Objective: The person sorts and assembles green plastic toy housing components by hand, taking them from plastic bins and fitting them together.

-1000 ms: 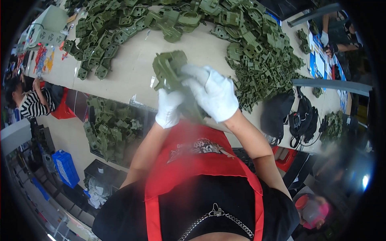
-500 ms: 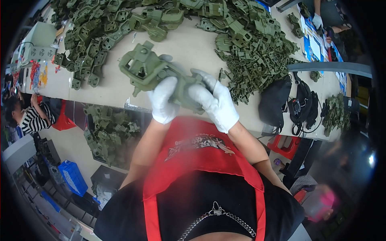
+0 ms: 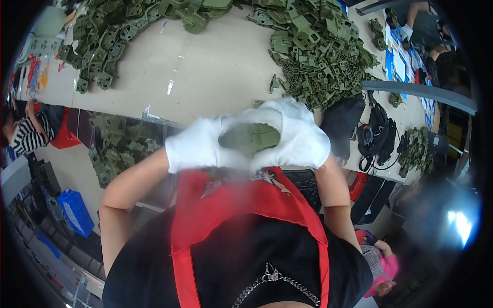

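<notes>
Both my hands wear white gloves and close around an olive-green moulded plastic vehicle body (image 3: 254,137), close to my red apron at the table's near edge. My left hand (image 3: 197,142) wraps its left side, and my right hand (image 3: 303,132) covers the right side and far end. Only a smooth, panelled green patch shows between the gloves; the fingers hide the remainder. Just beyond my right hand is a heap of small green plastic parts (image 3: 323,69). Larger green vehicle bodies (image 3: 105,43) lie piled at the far left.
The pale table (image 3: 205,69) stretches ahead. On its right lie a black bag (image 3: 343,123) and another green pile (image 3: 417,151). Below the left edge is a container of green parts (image 3: 120,146); a blue crate (image 3: 76,211) stands lower. Co-workers sit left, lower right and far right.
The green body has come down and nearer to my apron. My hands have turned it and closed around it, so its open frame end no longer shows. My elbows have spread outward.
</notes>
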A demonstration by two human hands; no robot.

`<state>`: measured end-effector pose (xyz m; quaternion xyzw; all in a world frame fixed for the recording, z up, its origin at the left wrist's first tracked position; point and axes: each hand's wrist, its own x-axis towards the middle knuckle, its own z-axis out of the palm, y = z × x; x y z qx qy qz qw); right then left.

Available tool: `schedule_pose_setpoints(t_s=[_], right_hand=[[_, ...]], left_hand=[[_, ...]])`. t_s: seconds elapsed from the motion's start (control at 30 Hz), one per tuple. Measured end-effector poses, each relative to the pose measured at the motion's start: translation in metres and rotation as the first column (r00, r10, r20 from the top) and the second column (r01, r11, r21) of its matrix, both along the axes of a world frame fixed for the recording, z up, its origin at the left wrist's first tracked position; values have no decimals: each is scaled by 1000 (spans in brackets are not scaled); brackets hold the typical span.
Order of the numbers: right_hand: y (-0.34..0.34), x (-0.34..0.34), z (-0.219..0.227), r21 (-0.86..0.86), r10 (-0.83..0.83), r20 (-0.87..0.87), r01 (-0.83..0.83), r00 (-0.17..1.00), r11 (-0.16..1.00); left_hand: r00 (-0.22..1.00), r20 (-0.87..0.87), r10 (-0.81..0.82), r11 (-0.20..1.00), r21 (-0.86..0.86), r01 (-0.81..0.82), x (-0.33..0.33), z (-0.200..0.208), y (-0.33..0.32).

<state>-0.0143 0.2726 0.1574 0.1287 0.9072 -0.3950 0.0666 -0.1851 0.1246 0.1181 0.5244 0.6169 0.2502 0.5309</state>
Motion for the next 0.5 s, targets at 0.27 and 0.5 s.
schedule_pose_setpoints(t_s=[0.27,0.5], right_hand=[[-19,38,-40,-788,-397,13,254,918,561],[-18,38,-49,-753,-385,-143,152,912,640]], left_hand=[[984,-17,176,984,-16,-176,32,8,-13],[965,-156,211,972,-71,-224,43,11,-10]])
